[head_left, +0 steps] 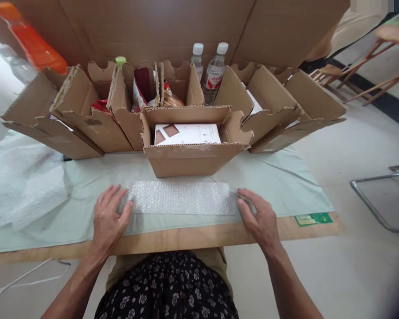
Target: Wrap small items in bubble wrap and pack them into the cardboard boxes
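A strip of clear bubble wrap (181, 198) lies flat on the pale green sheet (279, 181) at the table's near side. My left hand (109, 218) rests palm down on its left end, fingers stretched out and spread. My right hand (260, 218) lies on its right end, fingers extended and flat. Just behind the wrap stands an open cardboard box (193, 157) holding a white carton with brown squares (186, 134).
A row of open cardboard boxes (83, 119) with snack packets and water bottles (214, 73) lines the back, against a tall cardboard wall. A heap of bubble wrap (23, 186) lies at the left. A green card (313, 219) sits on the wooden edge at the right. Wooden chairs (369, 71) stand far right.
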Available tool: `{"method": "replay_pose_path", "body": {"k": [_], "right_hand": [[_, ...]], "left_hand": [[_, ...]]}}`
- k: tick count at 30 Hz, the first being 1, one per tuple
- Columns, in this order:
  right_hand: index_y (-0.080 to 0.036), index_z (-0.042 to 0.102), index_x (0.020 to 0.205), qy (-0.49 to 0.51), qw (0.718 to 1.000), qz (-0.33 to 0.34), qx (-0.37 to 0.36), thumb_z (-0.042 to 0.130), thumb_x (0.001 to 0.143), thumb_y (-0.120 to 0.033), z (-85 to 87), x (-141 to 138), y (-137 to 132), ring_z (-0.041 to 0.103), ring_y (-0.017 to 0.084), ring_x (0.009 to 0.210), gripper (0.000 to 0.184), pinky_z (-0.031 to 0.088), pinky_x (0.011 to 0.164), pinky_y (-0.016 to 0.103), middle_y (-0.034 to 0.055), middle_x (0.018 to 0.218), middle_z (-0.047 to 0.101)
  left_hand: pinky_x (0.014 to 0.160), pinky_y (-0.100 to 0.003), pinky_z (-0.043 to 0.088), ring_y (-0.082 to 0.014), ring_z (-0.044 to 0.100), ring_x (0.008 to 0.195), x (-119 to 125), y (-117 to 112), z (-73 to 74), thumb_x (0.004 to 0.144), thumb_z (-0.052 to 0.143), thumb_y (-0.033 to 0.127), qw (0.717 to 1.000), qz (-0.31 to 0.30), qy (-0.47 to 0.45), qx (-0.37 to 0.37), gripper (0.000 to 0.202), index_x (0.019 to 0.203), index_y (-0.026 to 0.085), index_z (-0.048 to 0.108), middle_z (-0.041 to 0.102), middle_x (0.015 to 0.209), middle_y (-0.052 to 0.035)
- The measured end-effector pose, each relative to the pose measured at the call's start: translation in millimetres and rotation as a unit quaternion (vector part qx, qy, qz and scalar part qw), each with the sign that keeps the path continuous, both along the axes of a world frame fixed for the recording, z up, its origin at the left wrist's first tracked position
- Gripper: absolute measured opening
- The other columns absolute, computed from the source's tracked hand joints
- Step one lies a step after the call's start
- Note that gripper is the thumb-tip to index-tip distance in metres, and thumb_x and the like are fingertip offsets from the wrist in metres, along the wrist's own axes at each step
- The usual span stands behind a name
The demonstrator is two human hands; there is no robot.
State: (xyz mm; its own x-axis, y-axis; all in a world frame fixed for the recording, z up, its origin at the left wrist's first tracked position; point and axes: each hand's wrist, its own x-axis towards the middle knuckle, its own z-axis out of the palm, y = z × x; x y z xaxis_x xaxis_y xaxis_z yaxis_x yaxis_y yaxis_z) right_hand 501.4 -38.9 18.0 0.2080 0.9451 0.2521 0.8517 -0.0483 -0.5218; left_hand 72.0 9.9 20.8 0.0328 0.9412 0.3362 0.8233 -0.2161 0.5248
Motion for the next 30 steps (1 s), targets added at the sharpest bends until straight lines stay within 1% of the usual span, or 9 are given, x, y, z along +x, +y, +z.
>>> {"method": "replay_pose_path", "body": {"k": [4,8,11,15,18,21,23,26,30], "right_hand": [[-0.02,0.073,0.107,-0.017,0.999,0.017,-0.023,0.055,0.091,-0.052,2.9,-19.6,32.3,0.061,0.037,0.132,0.04,0.047,0.107,0.057,0.0175,0.137,0.07],[-0.022,0.065,0.087,0.067,0.996,0.044,-0.046,0.055,0.091,-0.046,17.7,-44.0,20.6,0.069,0.031,0.113,0.026,0.053,0.099,0.049,0.0129,0.118,0.076],[-0.022,0.066,0.113,0.173,0.981,0.01,-0.083,0.063,0.09,-0.047,33.6,-66.8,-21.6,0.071,0.028,0.107,0.034,0.058,0.092,0.043,0.0104,0.118,0.075],[-0.023,0.051,0.149,0.348,0.923,0.025,-0.161,0.067,0.092,-0.048,35.6,-121.2,-72.2,0.072,0.029,0.115,0.064,0.063,0.092,0.045,0.0132,0.138,0.069],[-0.022,0.049,0.152,0.43,0.872,0.056,-0.227,0.065,0.093,-0.046,23.4,-162.6,-85.9,0.076,0.028,0.107,0.066,0.065,0.09,0.045,0.0121,0.131,0.073],[-0.022,0.052,0.152,0.406,0.883,0.062,-0.229,0.067,0.09,-0.044,14.3,-181.1,-86.9,0.071,0.03,0.12,0.067,0.062,0.099,0.045,0.0112,0.137,0.071],[-0.022,0.056,0.15,0.384,0.893,0.065,-0.227,0.069,0.089,-0.043,13.5,-179.9,-87.6,0.068,0.031,0.127,0.066,0.059,0.105,0.045,0.0108,0.14,0.069],[-0.021,0.06,0.146,0.403,0.884,0.051,-0.232,0.07,0.089,-0.044,19.1,-171.6,-90.9,0.07,0.031,0.121,0.062,0.059,0.104,0.044,0.0113,0.134,0.072],[-0.022,0.05,0.156,0.478,0.85,0.019,-0.221,0.073,0.09,-0.047,33.9,-176.9,-80.6,0.073,0.026,0.1,0.074,0.062,0.091,0.041,0.0111,0.123,0.075]], "left_hand": [[0.118,-0.072,0.033,-0.048,0.037,0.151,8.8,0.1,-5.7,0.089,0.062,0.046,0.997,0.052,0.052,-0.038,0.033,0.11,0.022,0.068,0.06,0.147,-0.0193],[0.105,-0.057,0.05,-0.0384,0.063,0.125,13.0,-7.6,-2.6,0.087,0.06,0.036,0.997,0.058,-0.019,-0.036,0.014,0.095,0.024,0.063,0.072,0.123,-0.0144],[0.081,-0.041,0.057,-0.0277,0.07,0.088,-2.7,-5.5,9.9,0.085,0.065,0.039,0.988,0.08,-0.109,-0.067,0.023,0.104,0.026,0.065,0.073,0.096,-0.0061],[0.08,-0.038,0.055,-0.0248,0.067,0.079,-26.0,32.7,25.2,0.079,0.07,0.034,0.988,0.058,-0.123,-0.075,0.05,0.128,0.025,0.065,0.071,0.089,-0.0027],[0.09,-0.043,0.055,-0.0271,0.067,0.084,-22.7,77.2,26.0,0.076,0.069,0.024,0.995,0.023,-0.08,-0.057,0.061,0.136,0.024,0.063,0.072,0.093,-0.0051],[0.107,-0.055,0.049,-0.036,0.065,0.113,-4.3,97.7,20.6,0.072,0.07,0.016,0.998,0.014,-0.022,-0.049,0.066,0.138,0.016,0.062,0.071,0.12,-0.0153],[0.116,-0.059,0.042,-0.0386,0.057,0.131,7.3,82.7,17.8,0.076,0.07,0.017,1.0,0.005,-0.004,-0.004,0.063,0.139,0.015,0.06,0.064,0.138,-0.0192],[0.116,-0.057,0.043,-0.0336,0.056,0.134,15.1,21.4,18.6,0.09,0.063,0.018,0.995,-0.063,-0.012,0.071,0.048,0.138,0.018,0.061,0.065,0.138,-0.0159],[0.114,-0.053,0.048,-0.0289,0.058,0.133,11.0,-65.6,26.1,0.085,0.059,0.011,0.954,-0.255,-0.148,-0.055,0.062,0.145,0.027,0.055,0.07,0.133,-0.009]]}}
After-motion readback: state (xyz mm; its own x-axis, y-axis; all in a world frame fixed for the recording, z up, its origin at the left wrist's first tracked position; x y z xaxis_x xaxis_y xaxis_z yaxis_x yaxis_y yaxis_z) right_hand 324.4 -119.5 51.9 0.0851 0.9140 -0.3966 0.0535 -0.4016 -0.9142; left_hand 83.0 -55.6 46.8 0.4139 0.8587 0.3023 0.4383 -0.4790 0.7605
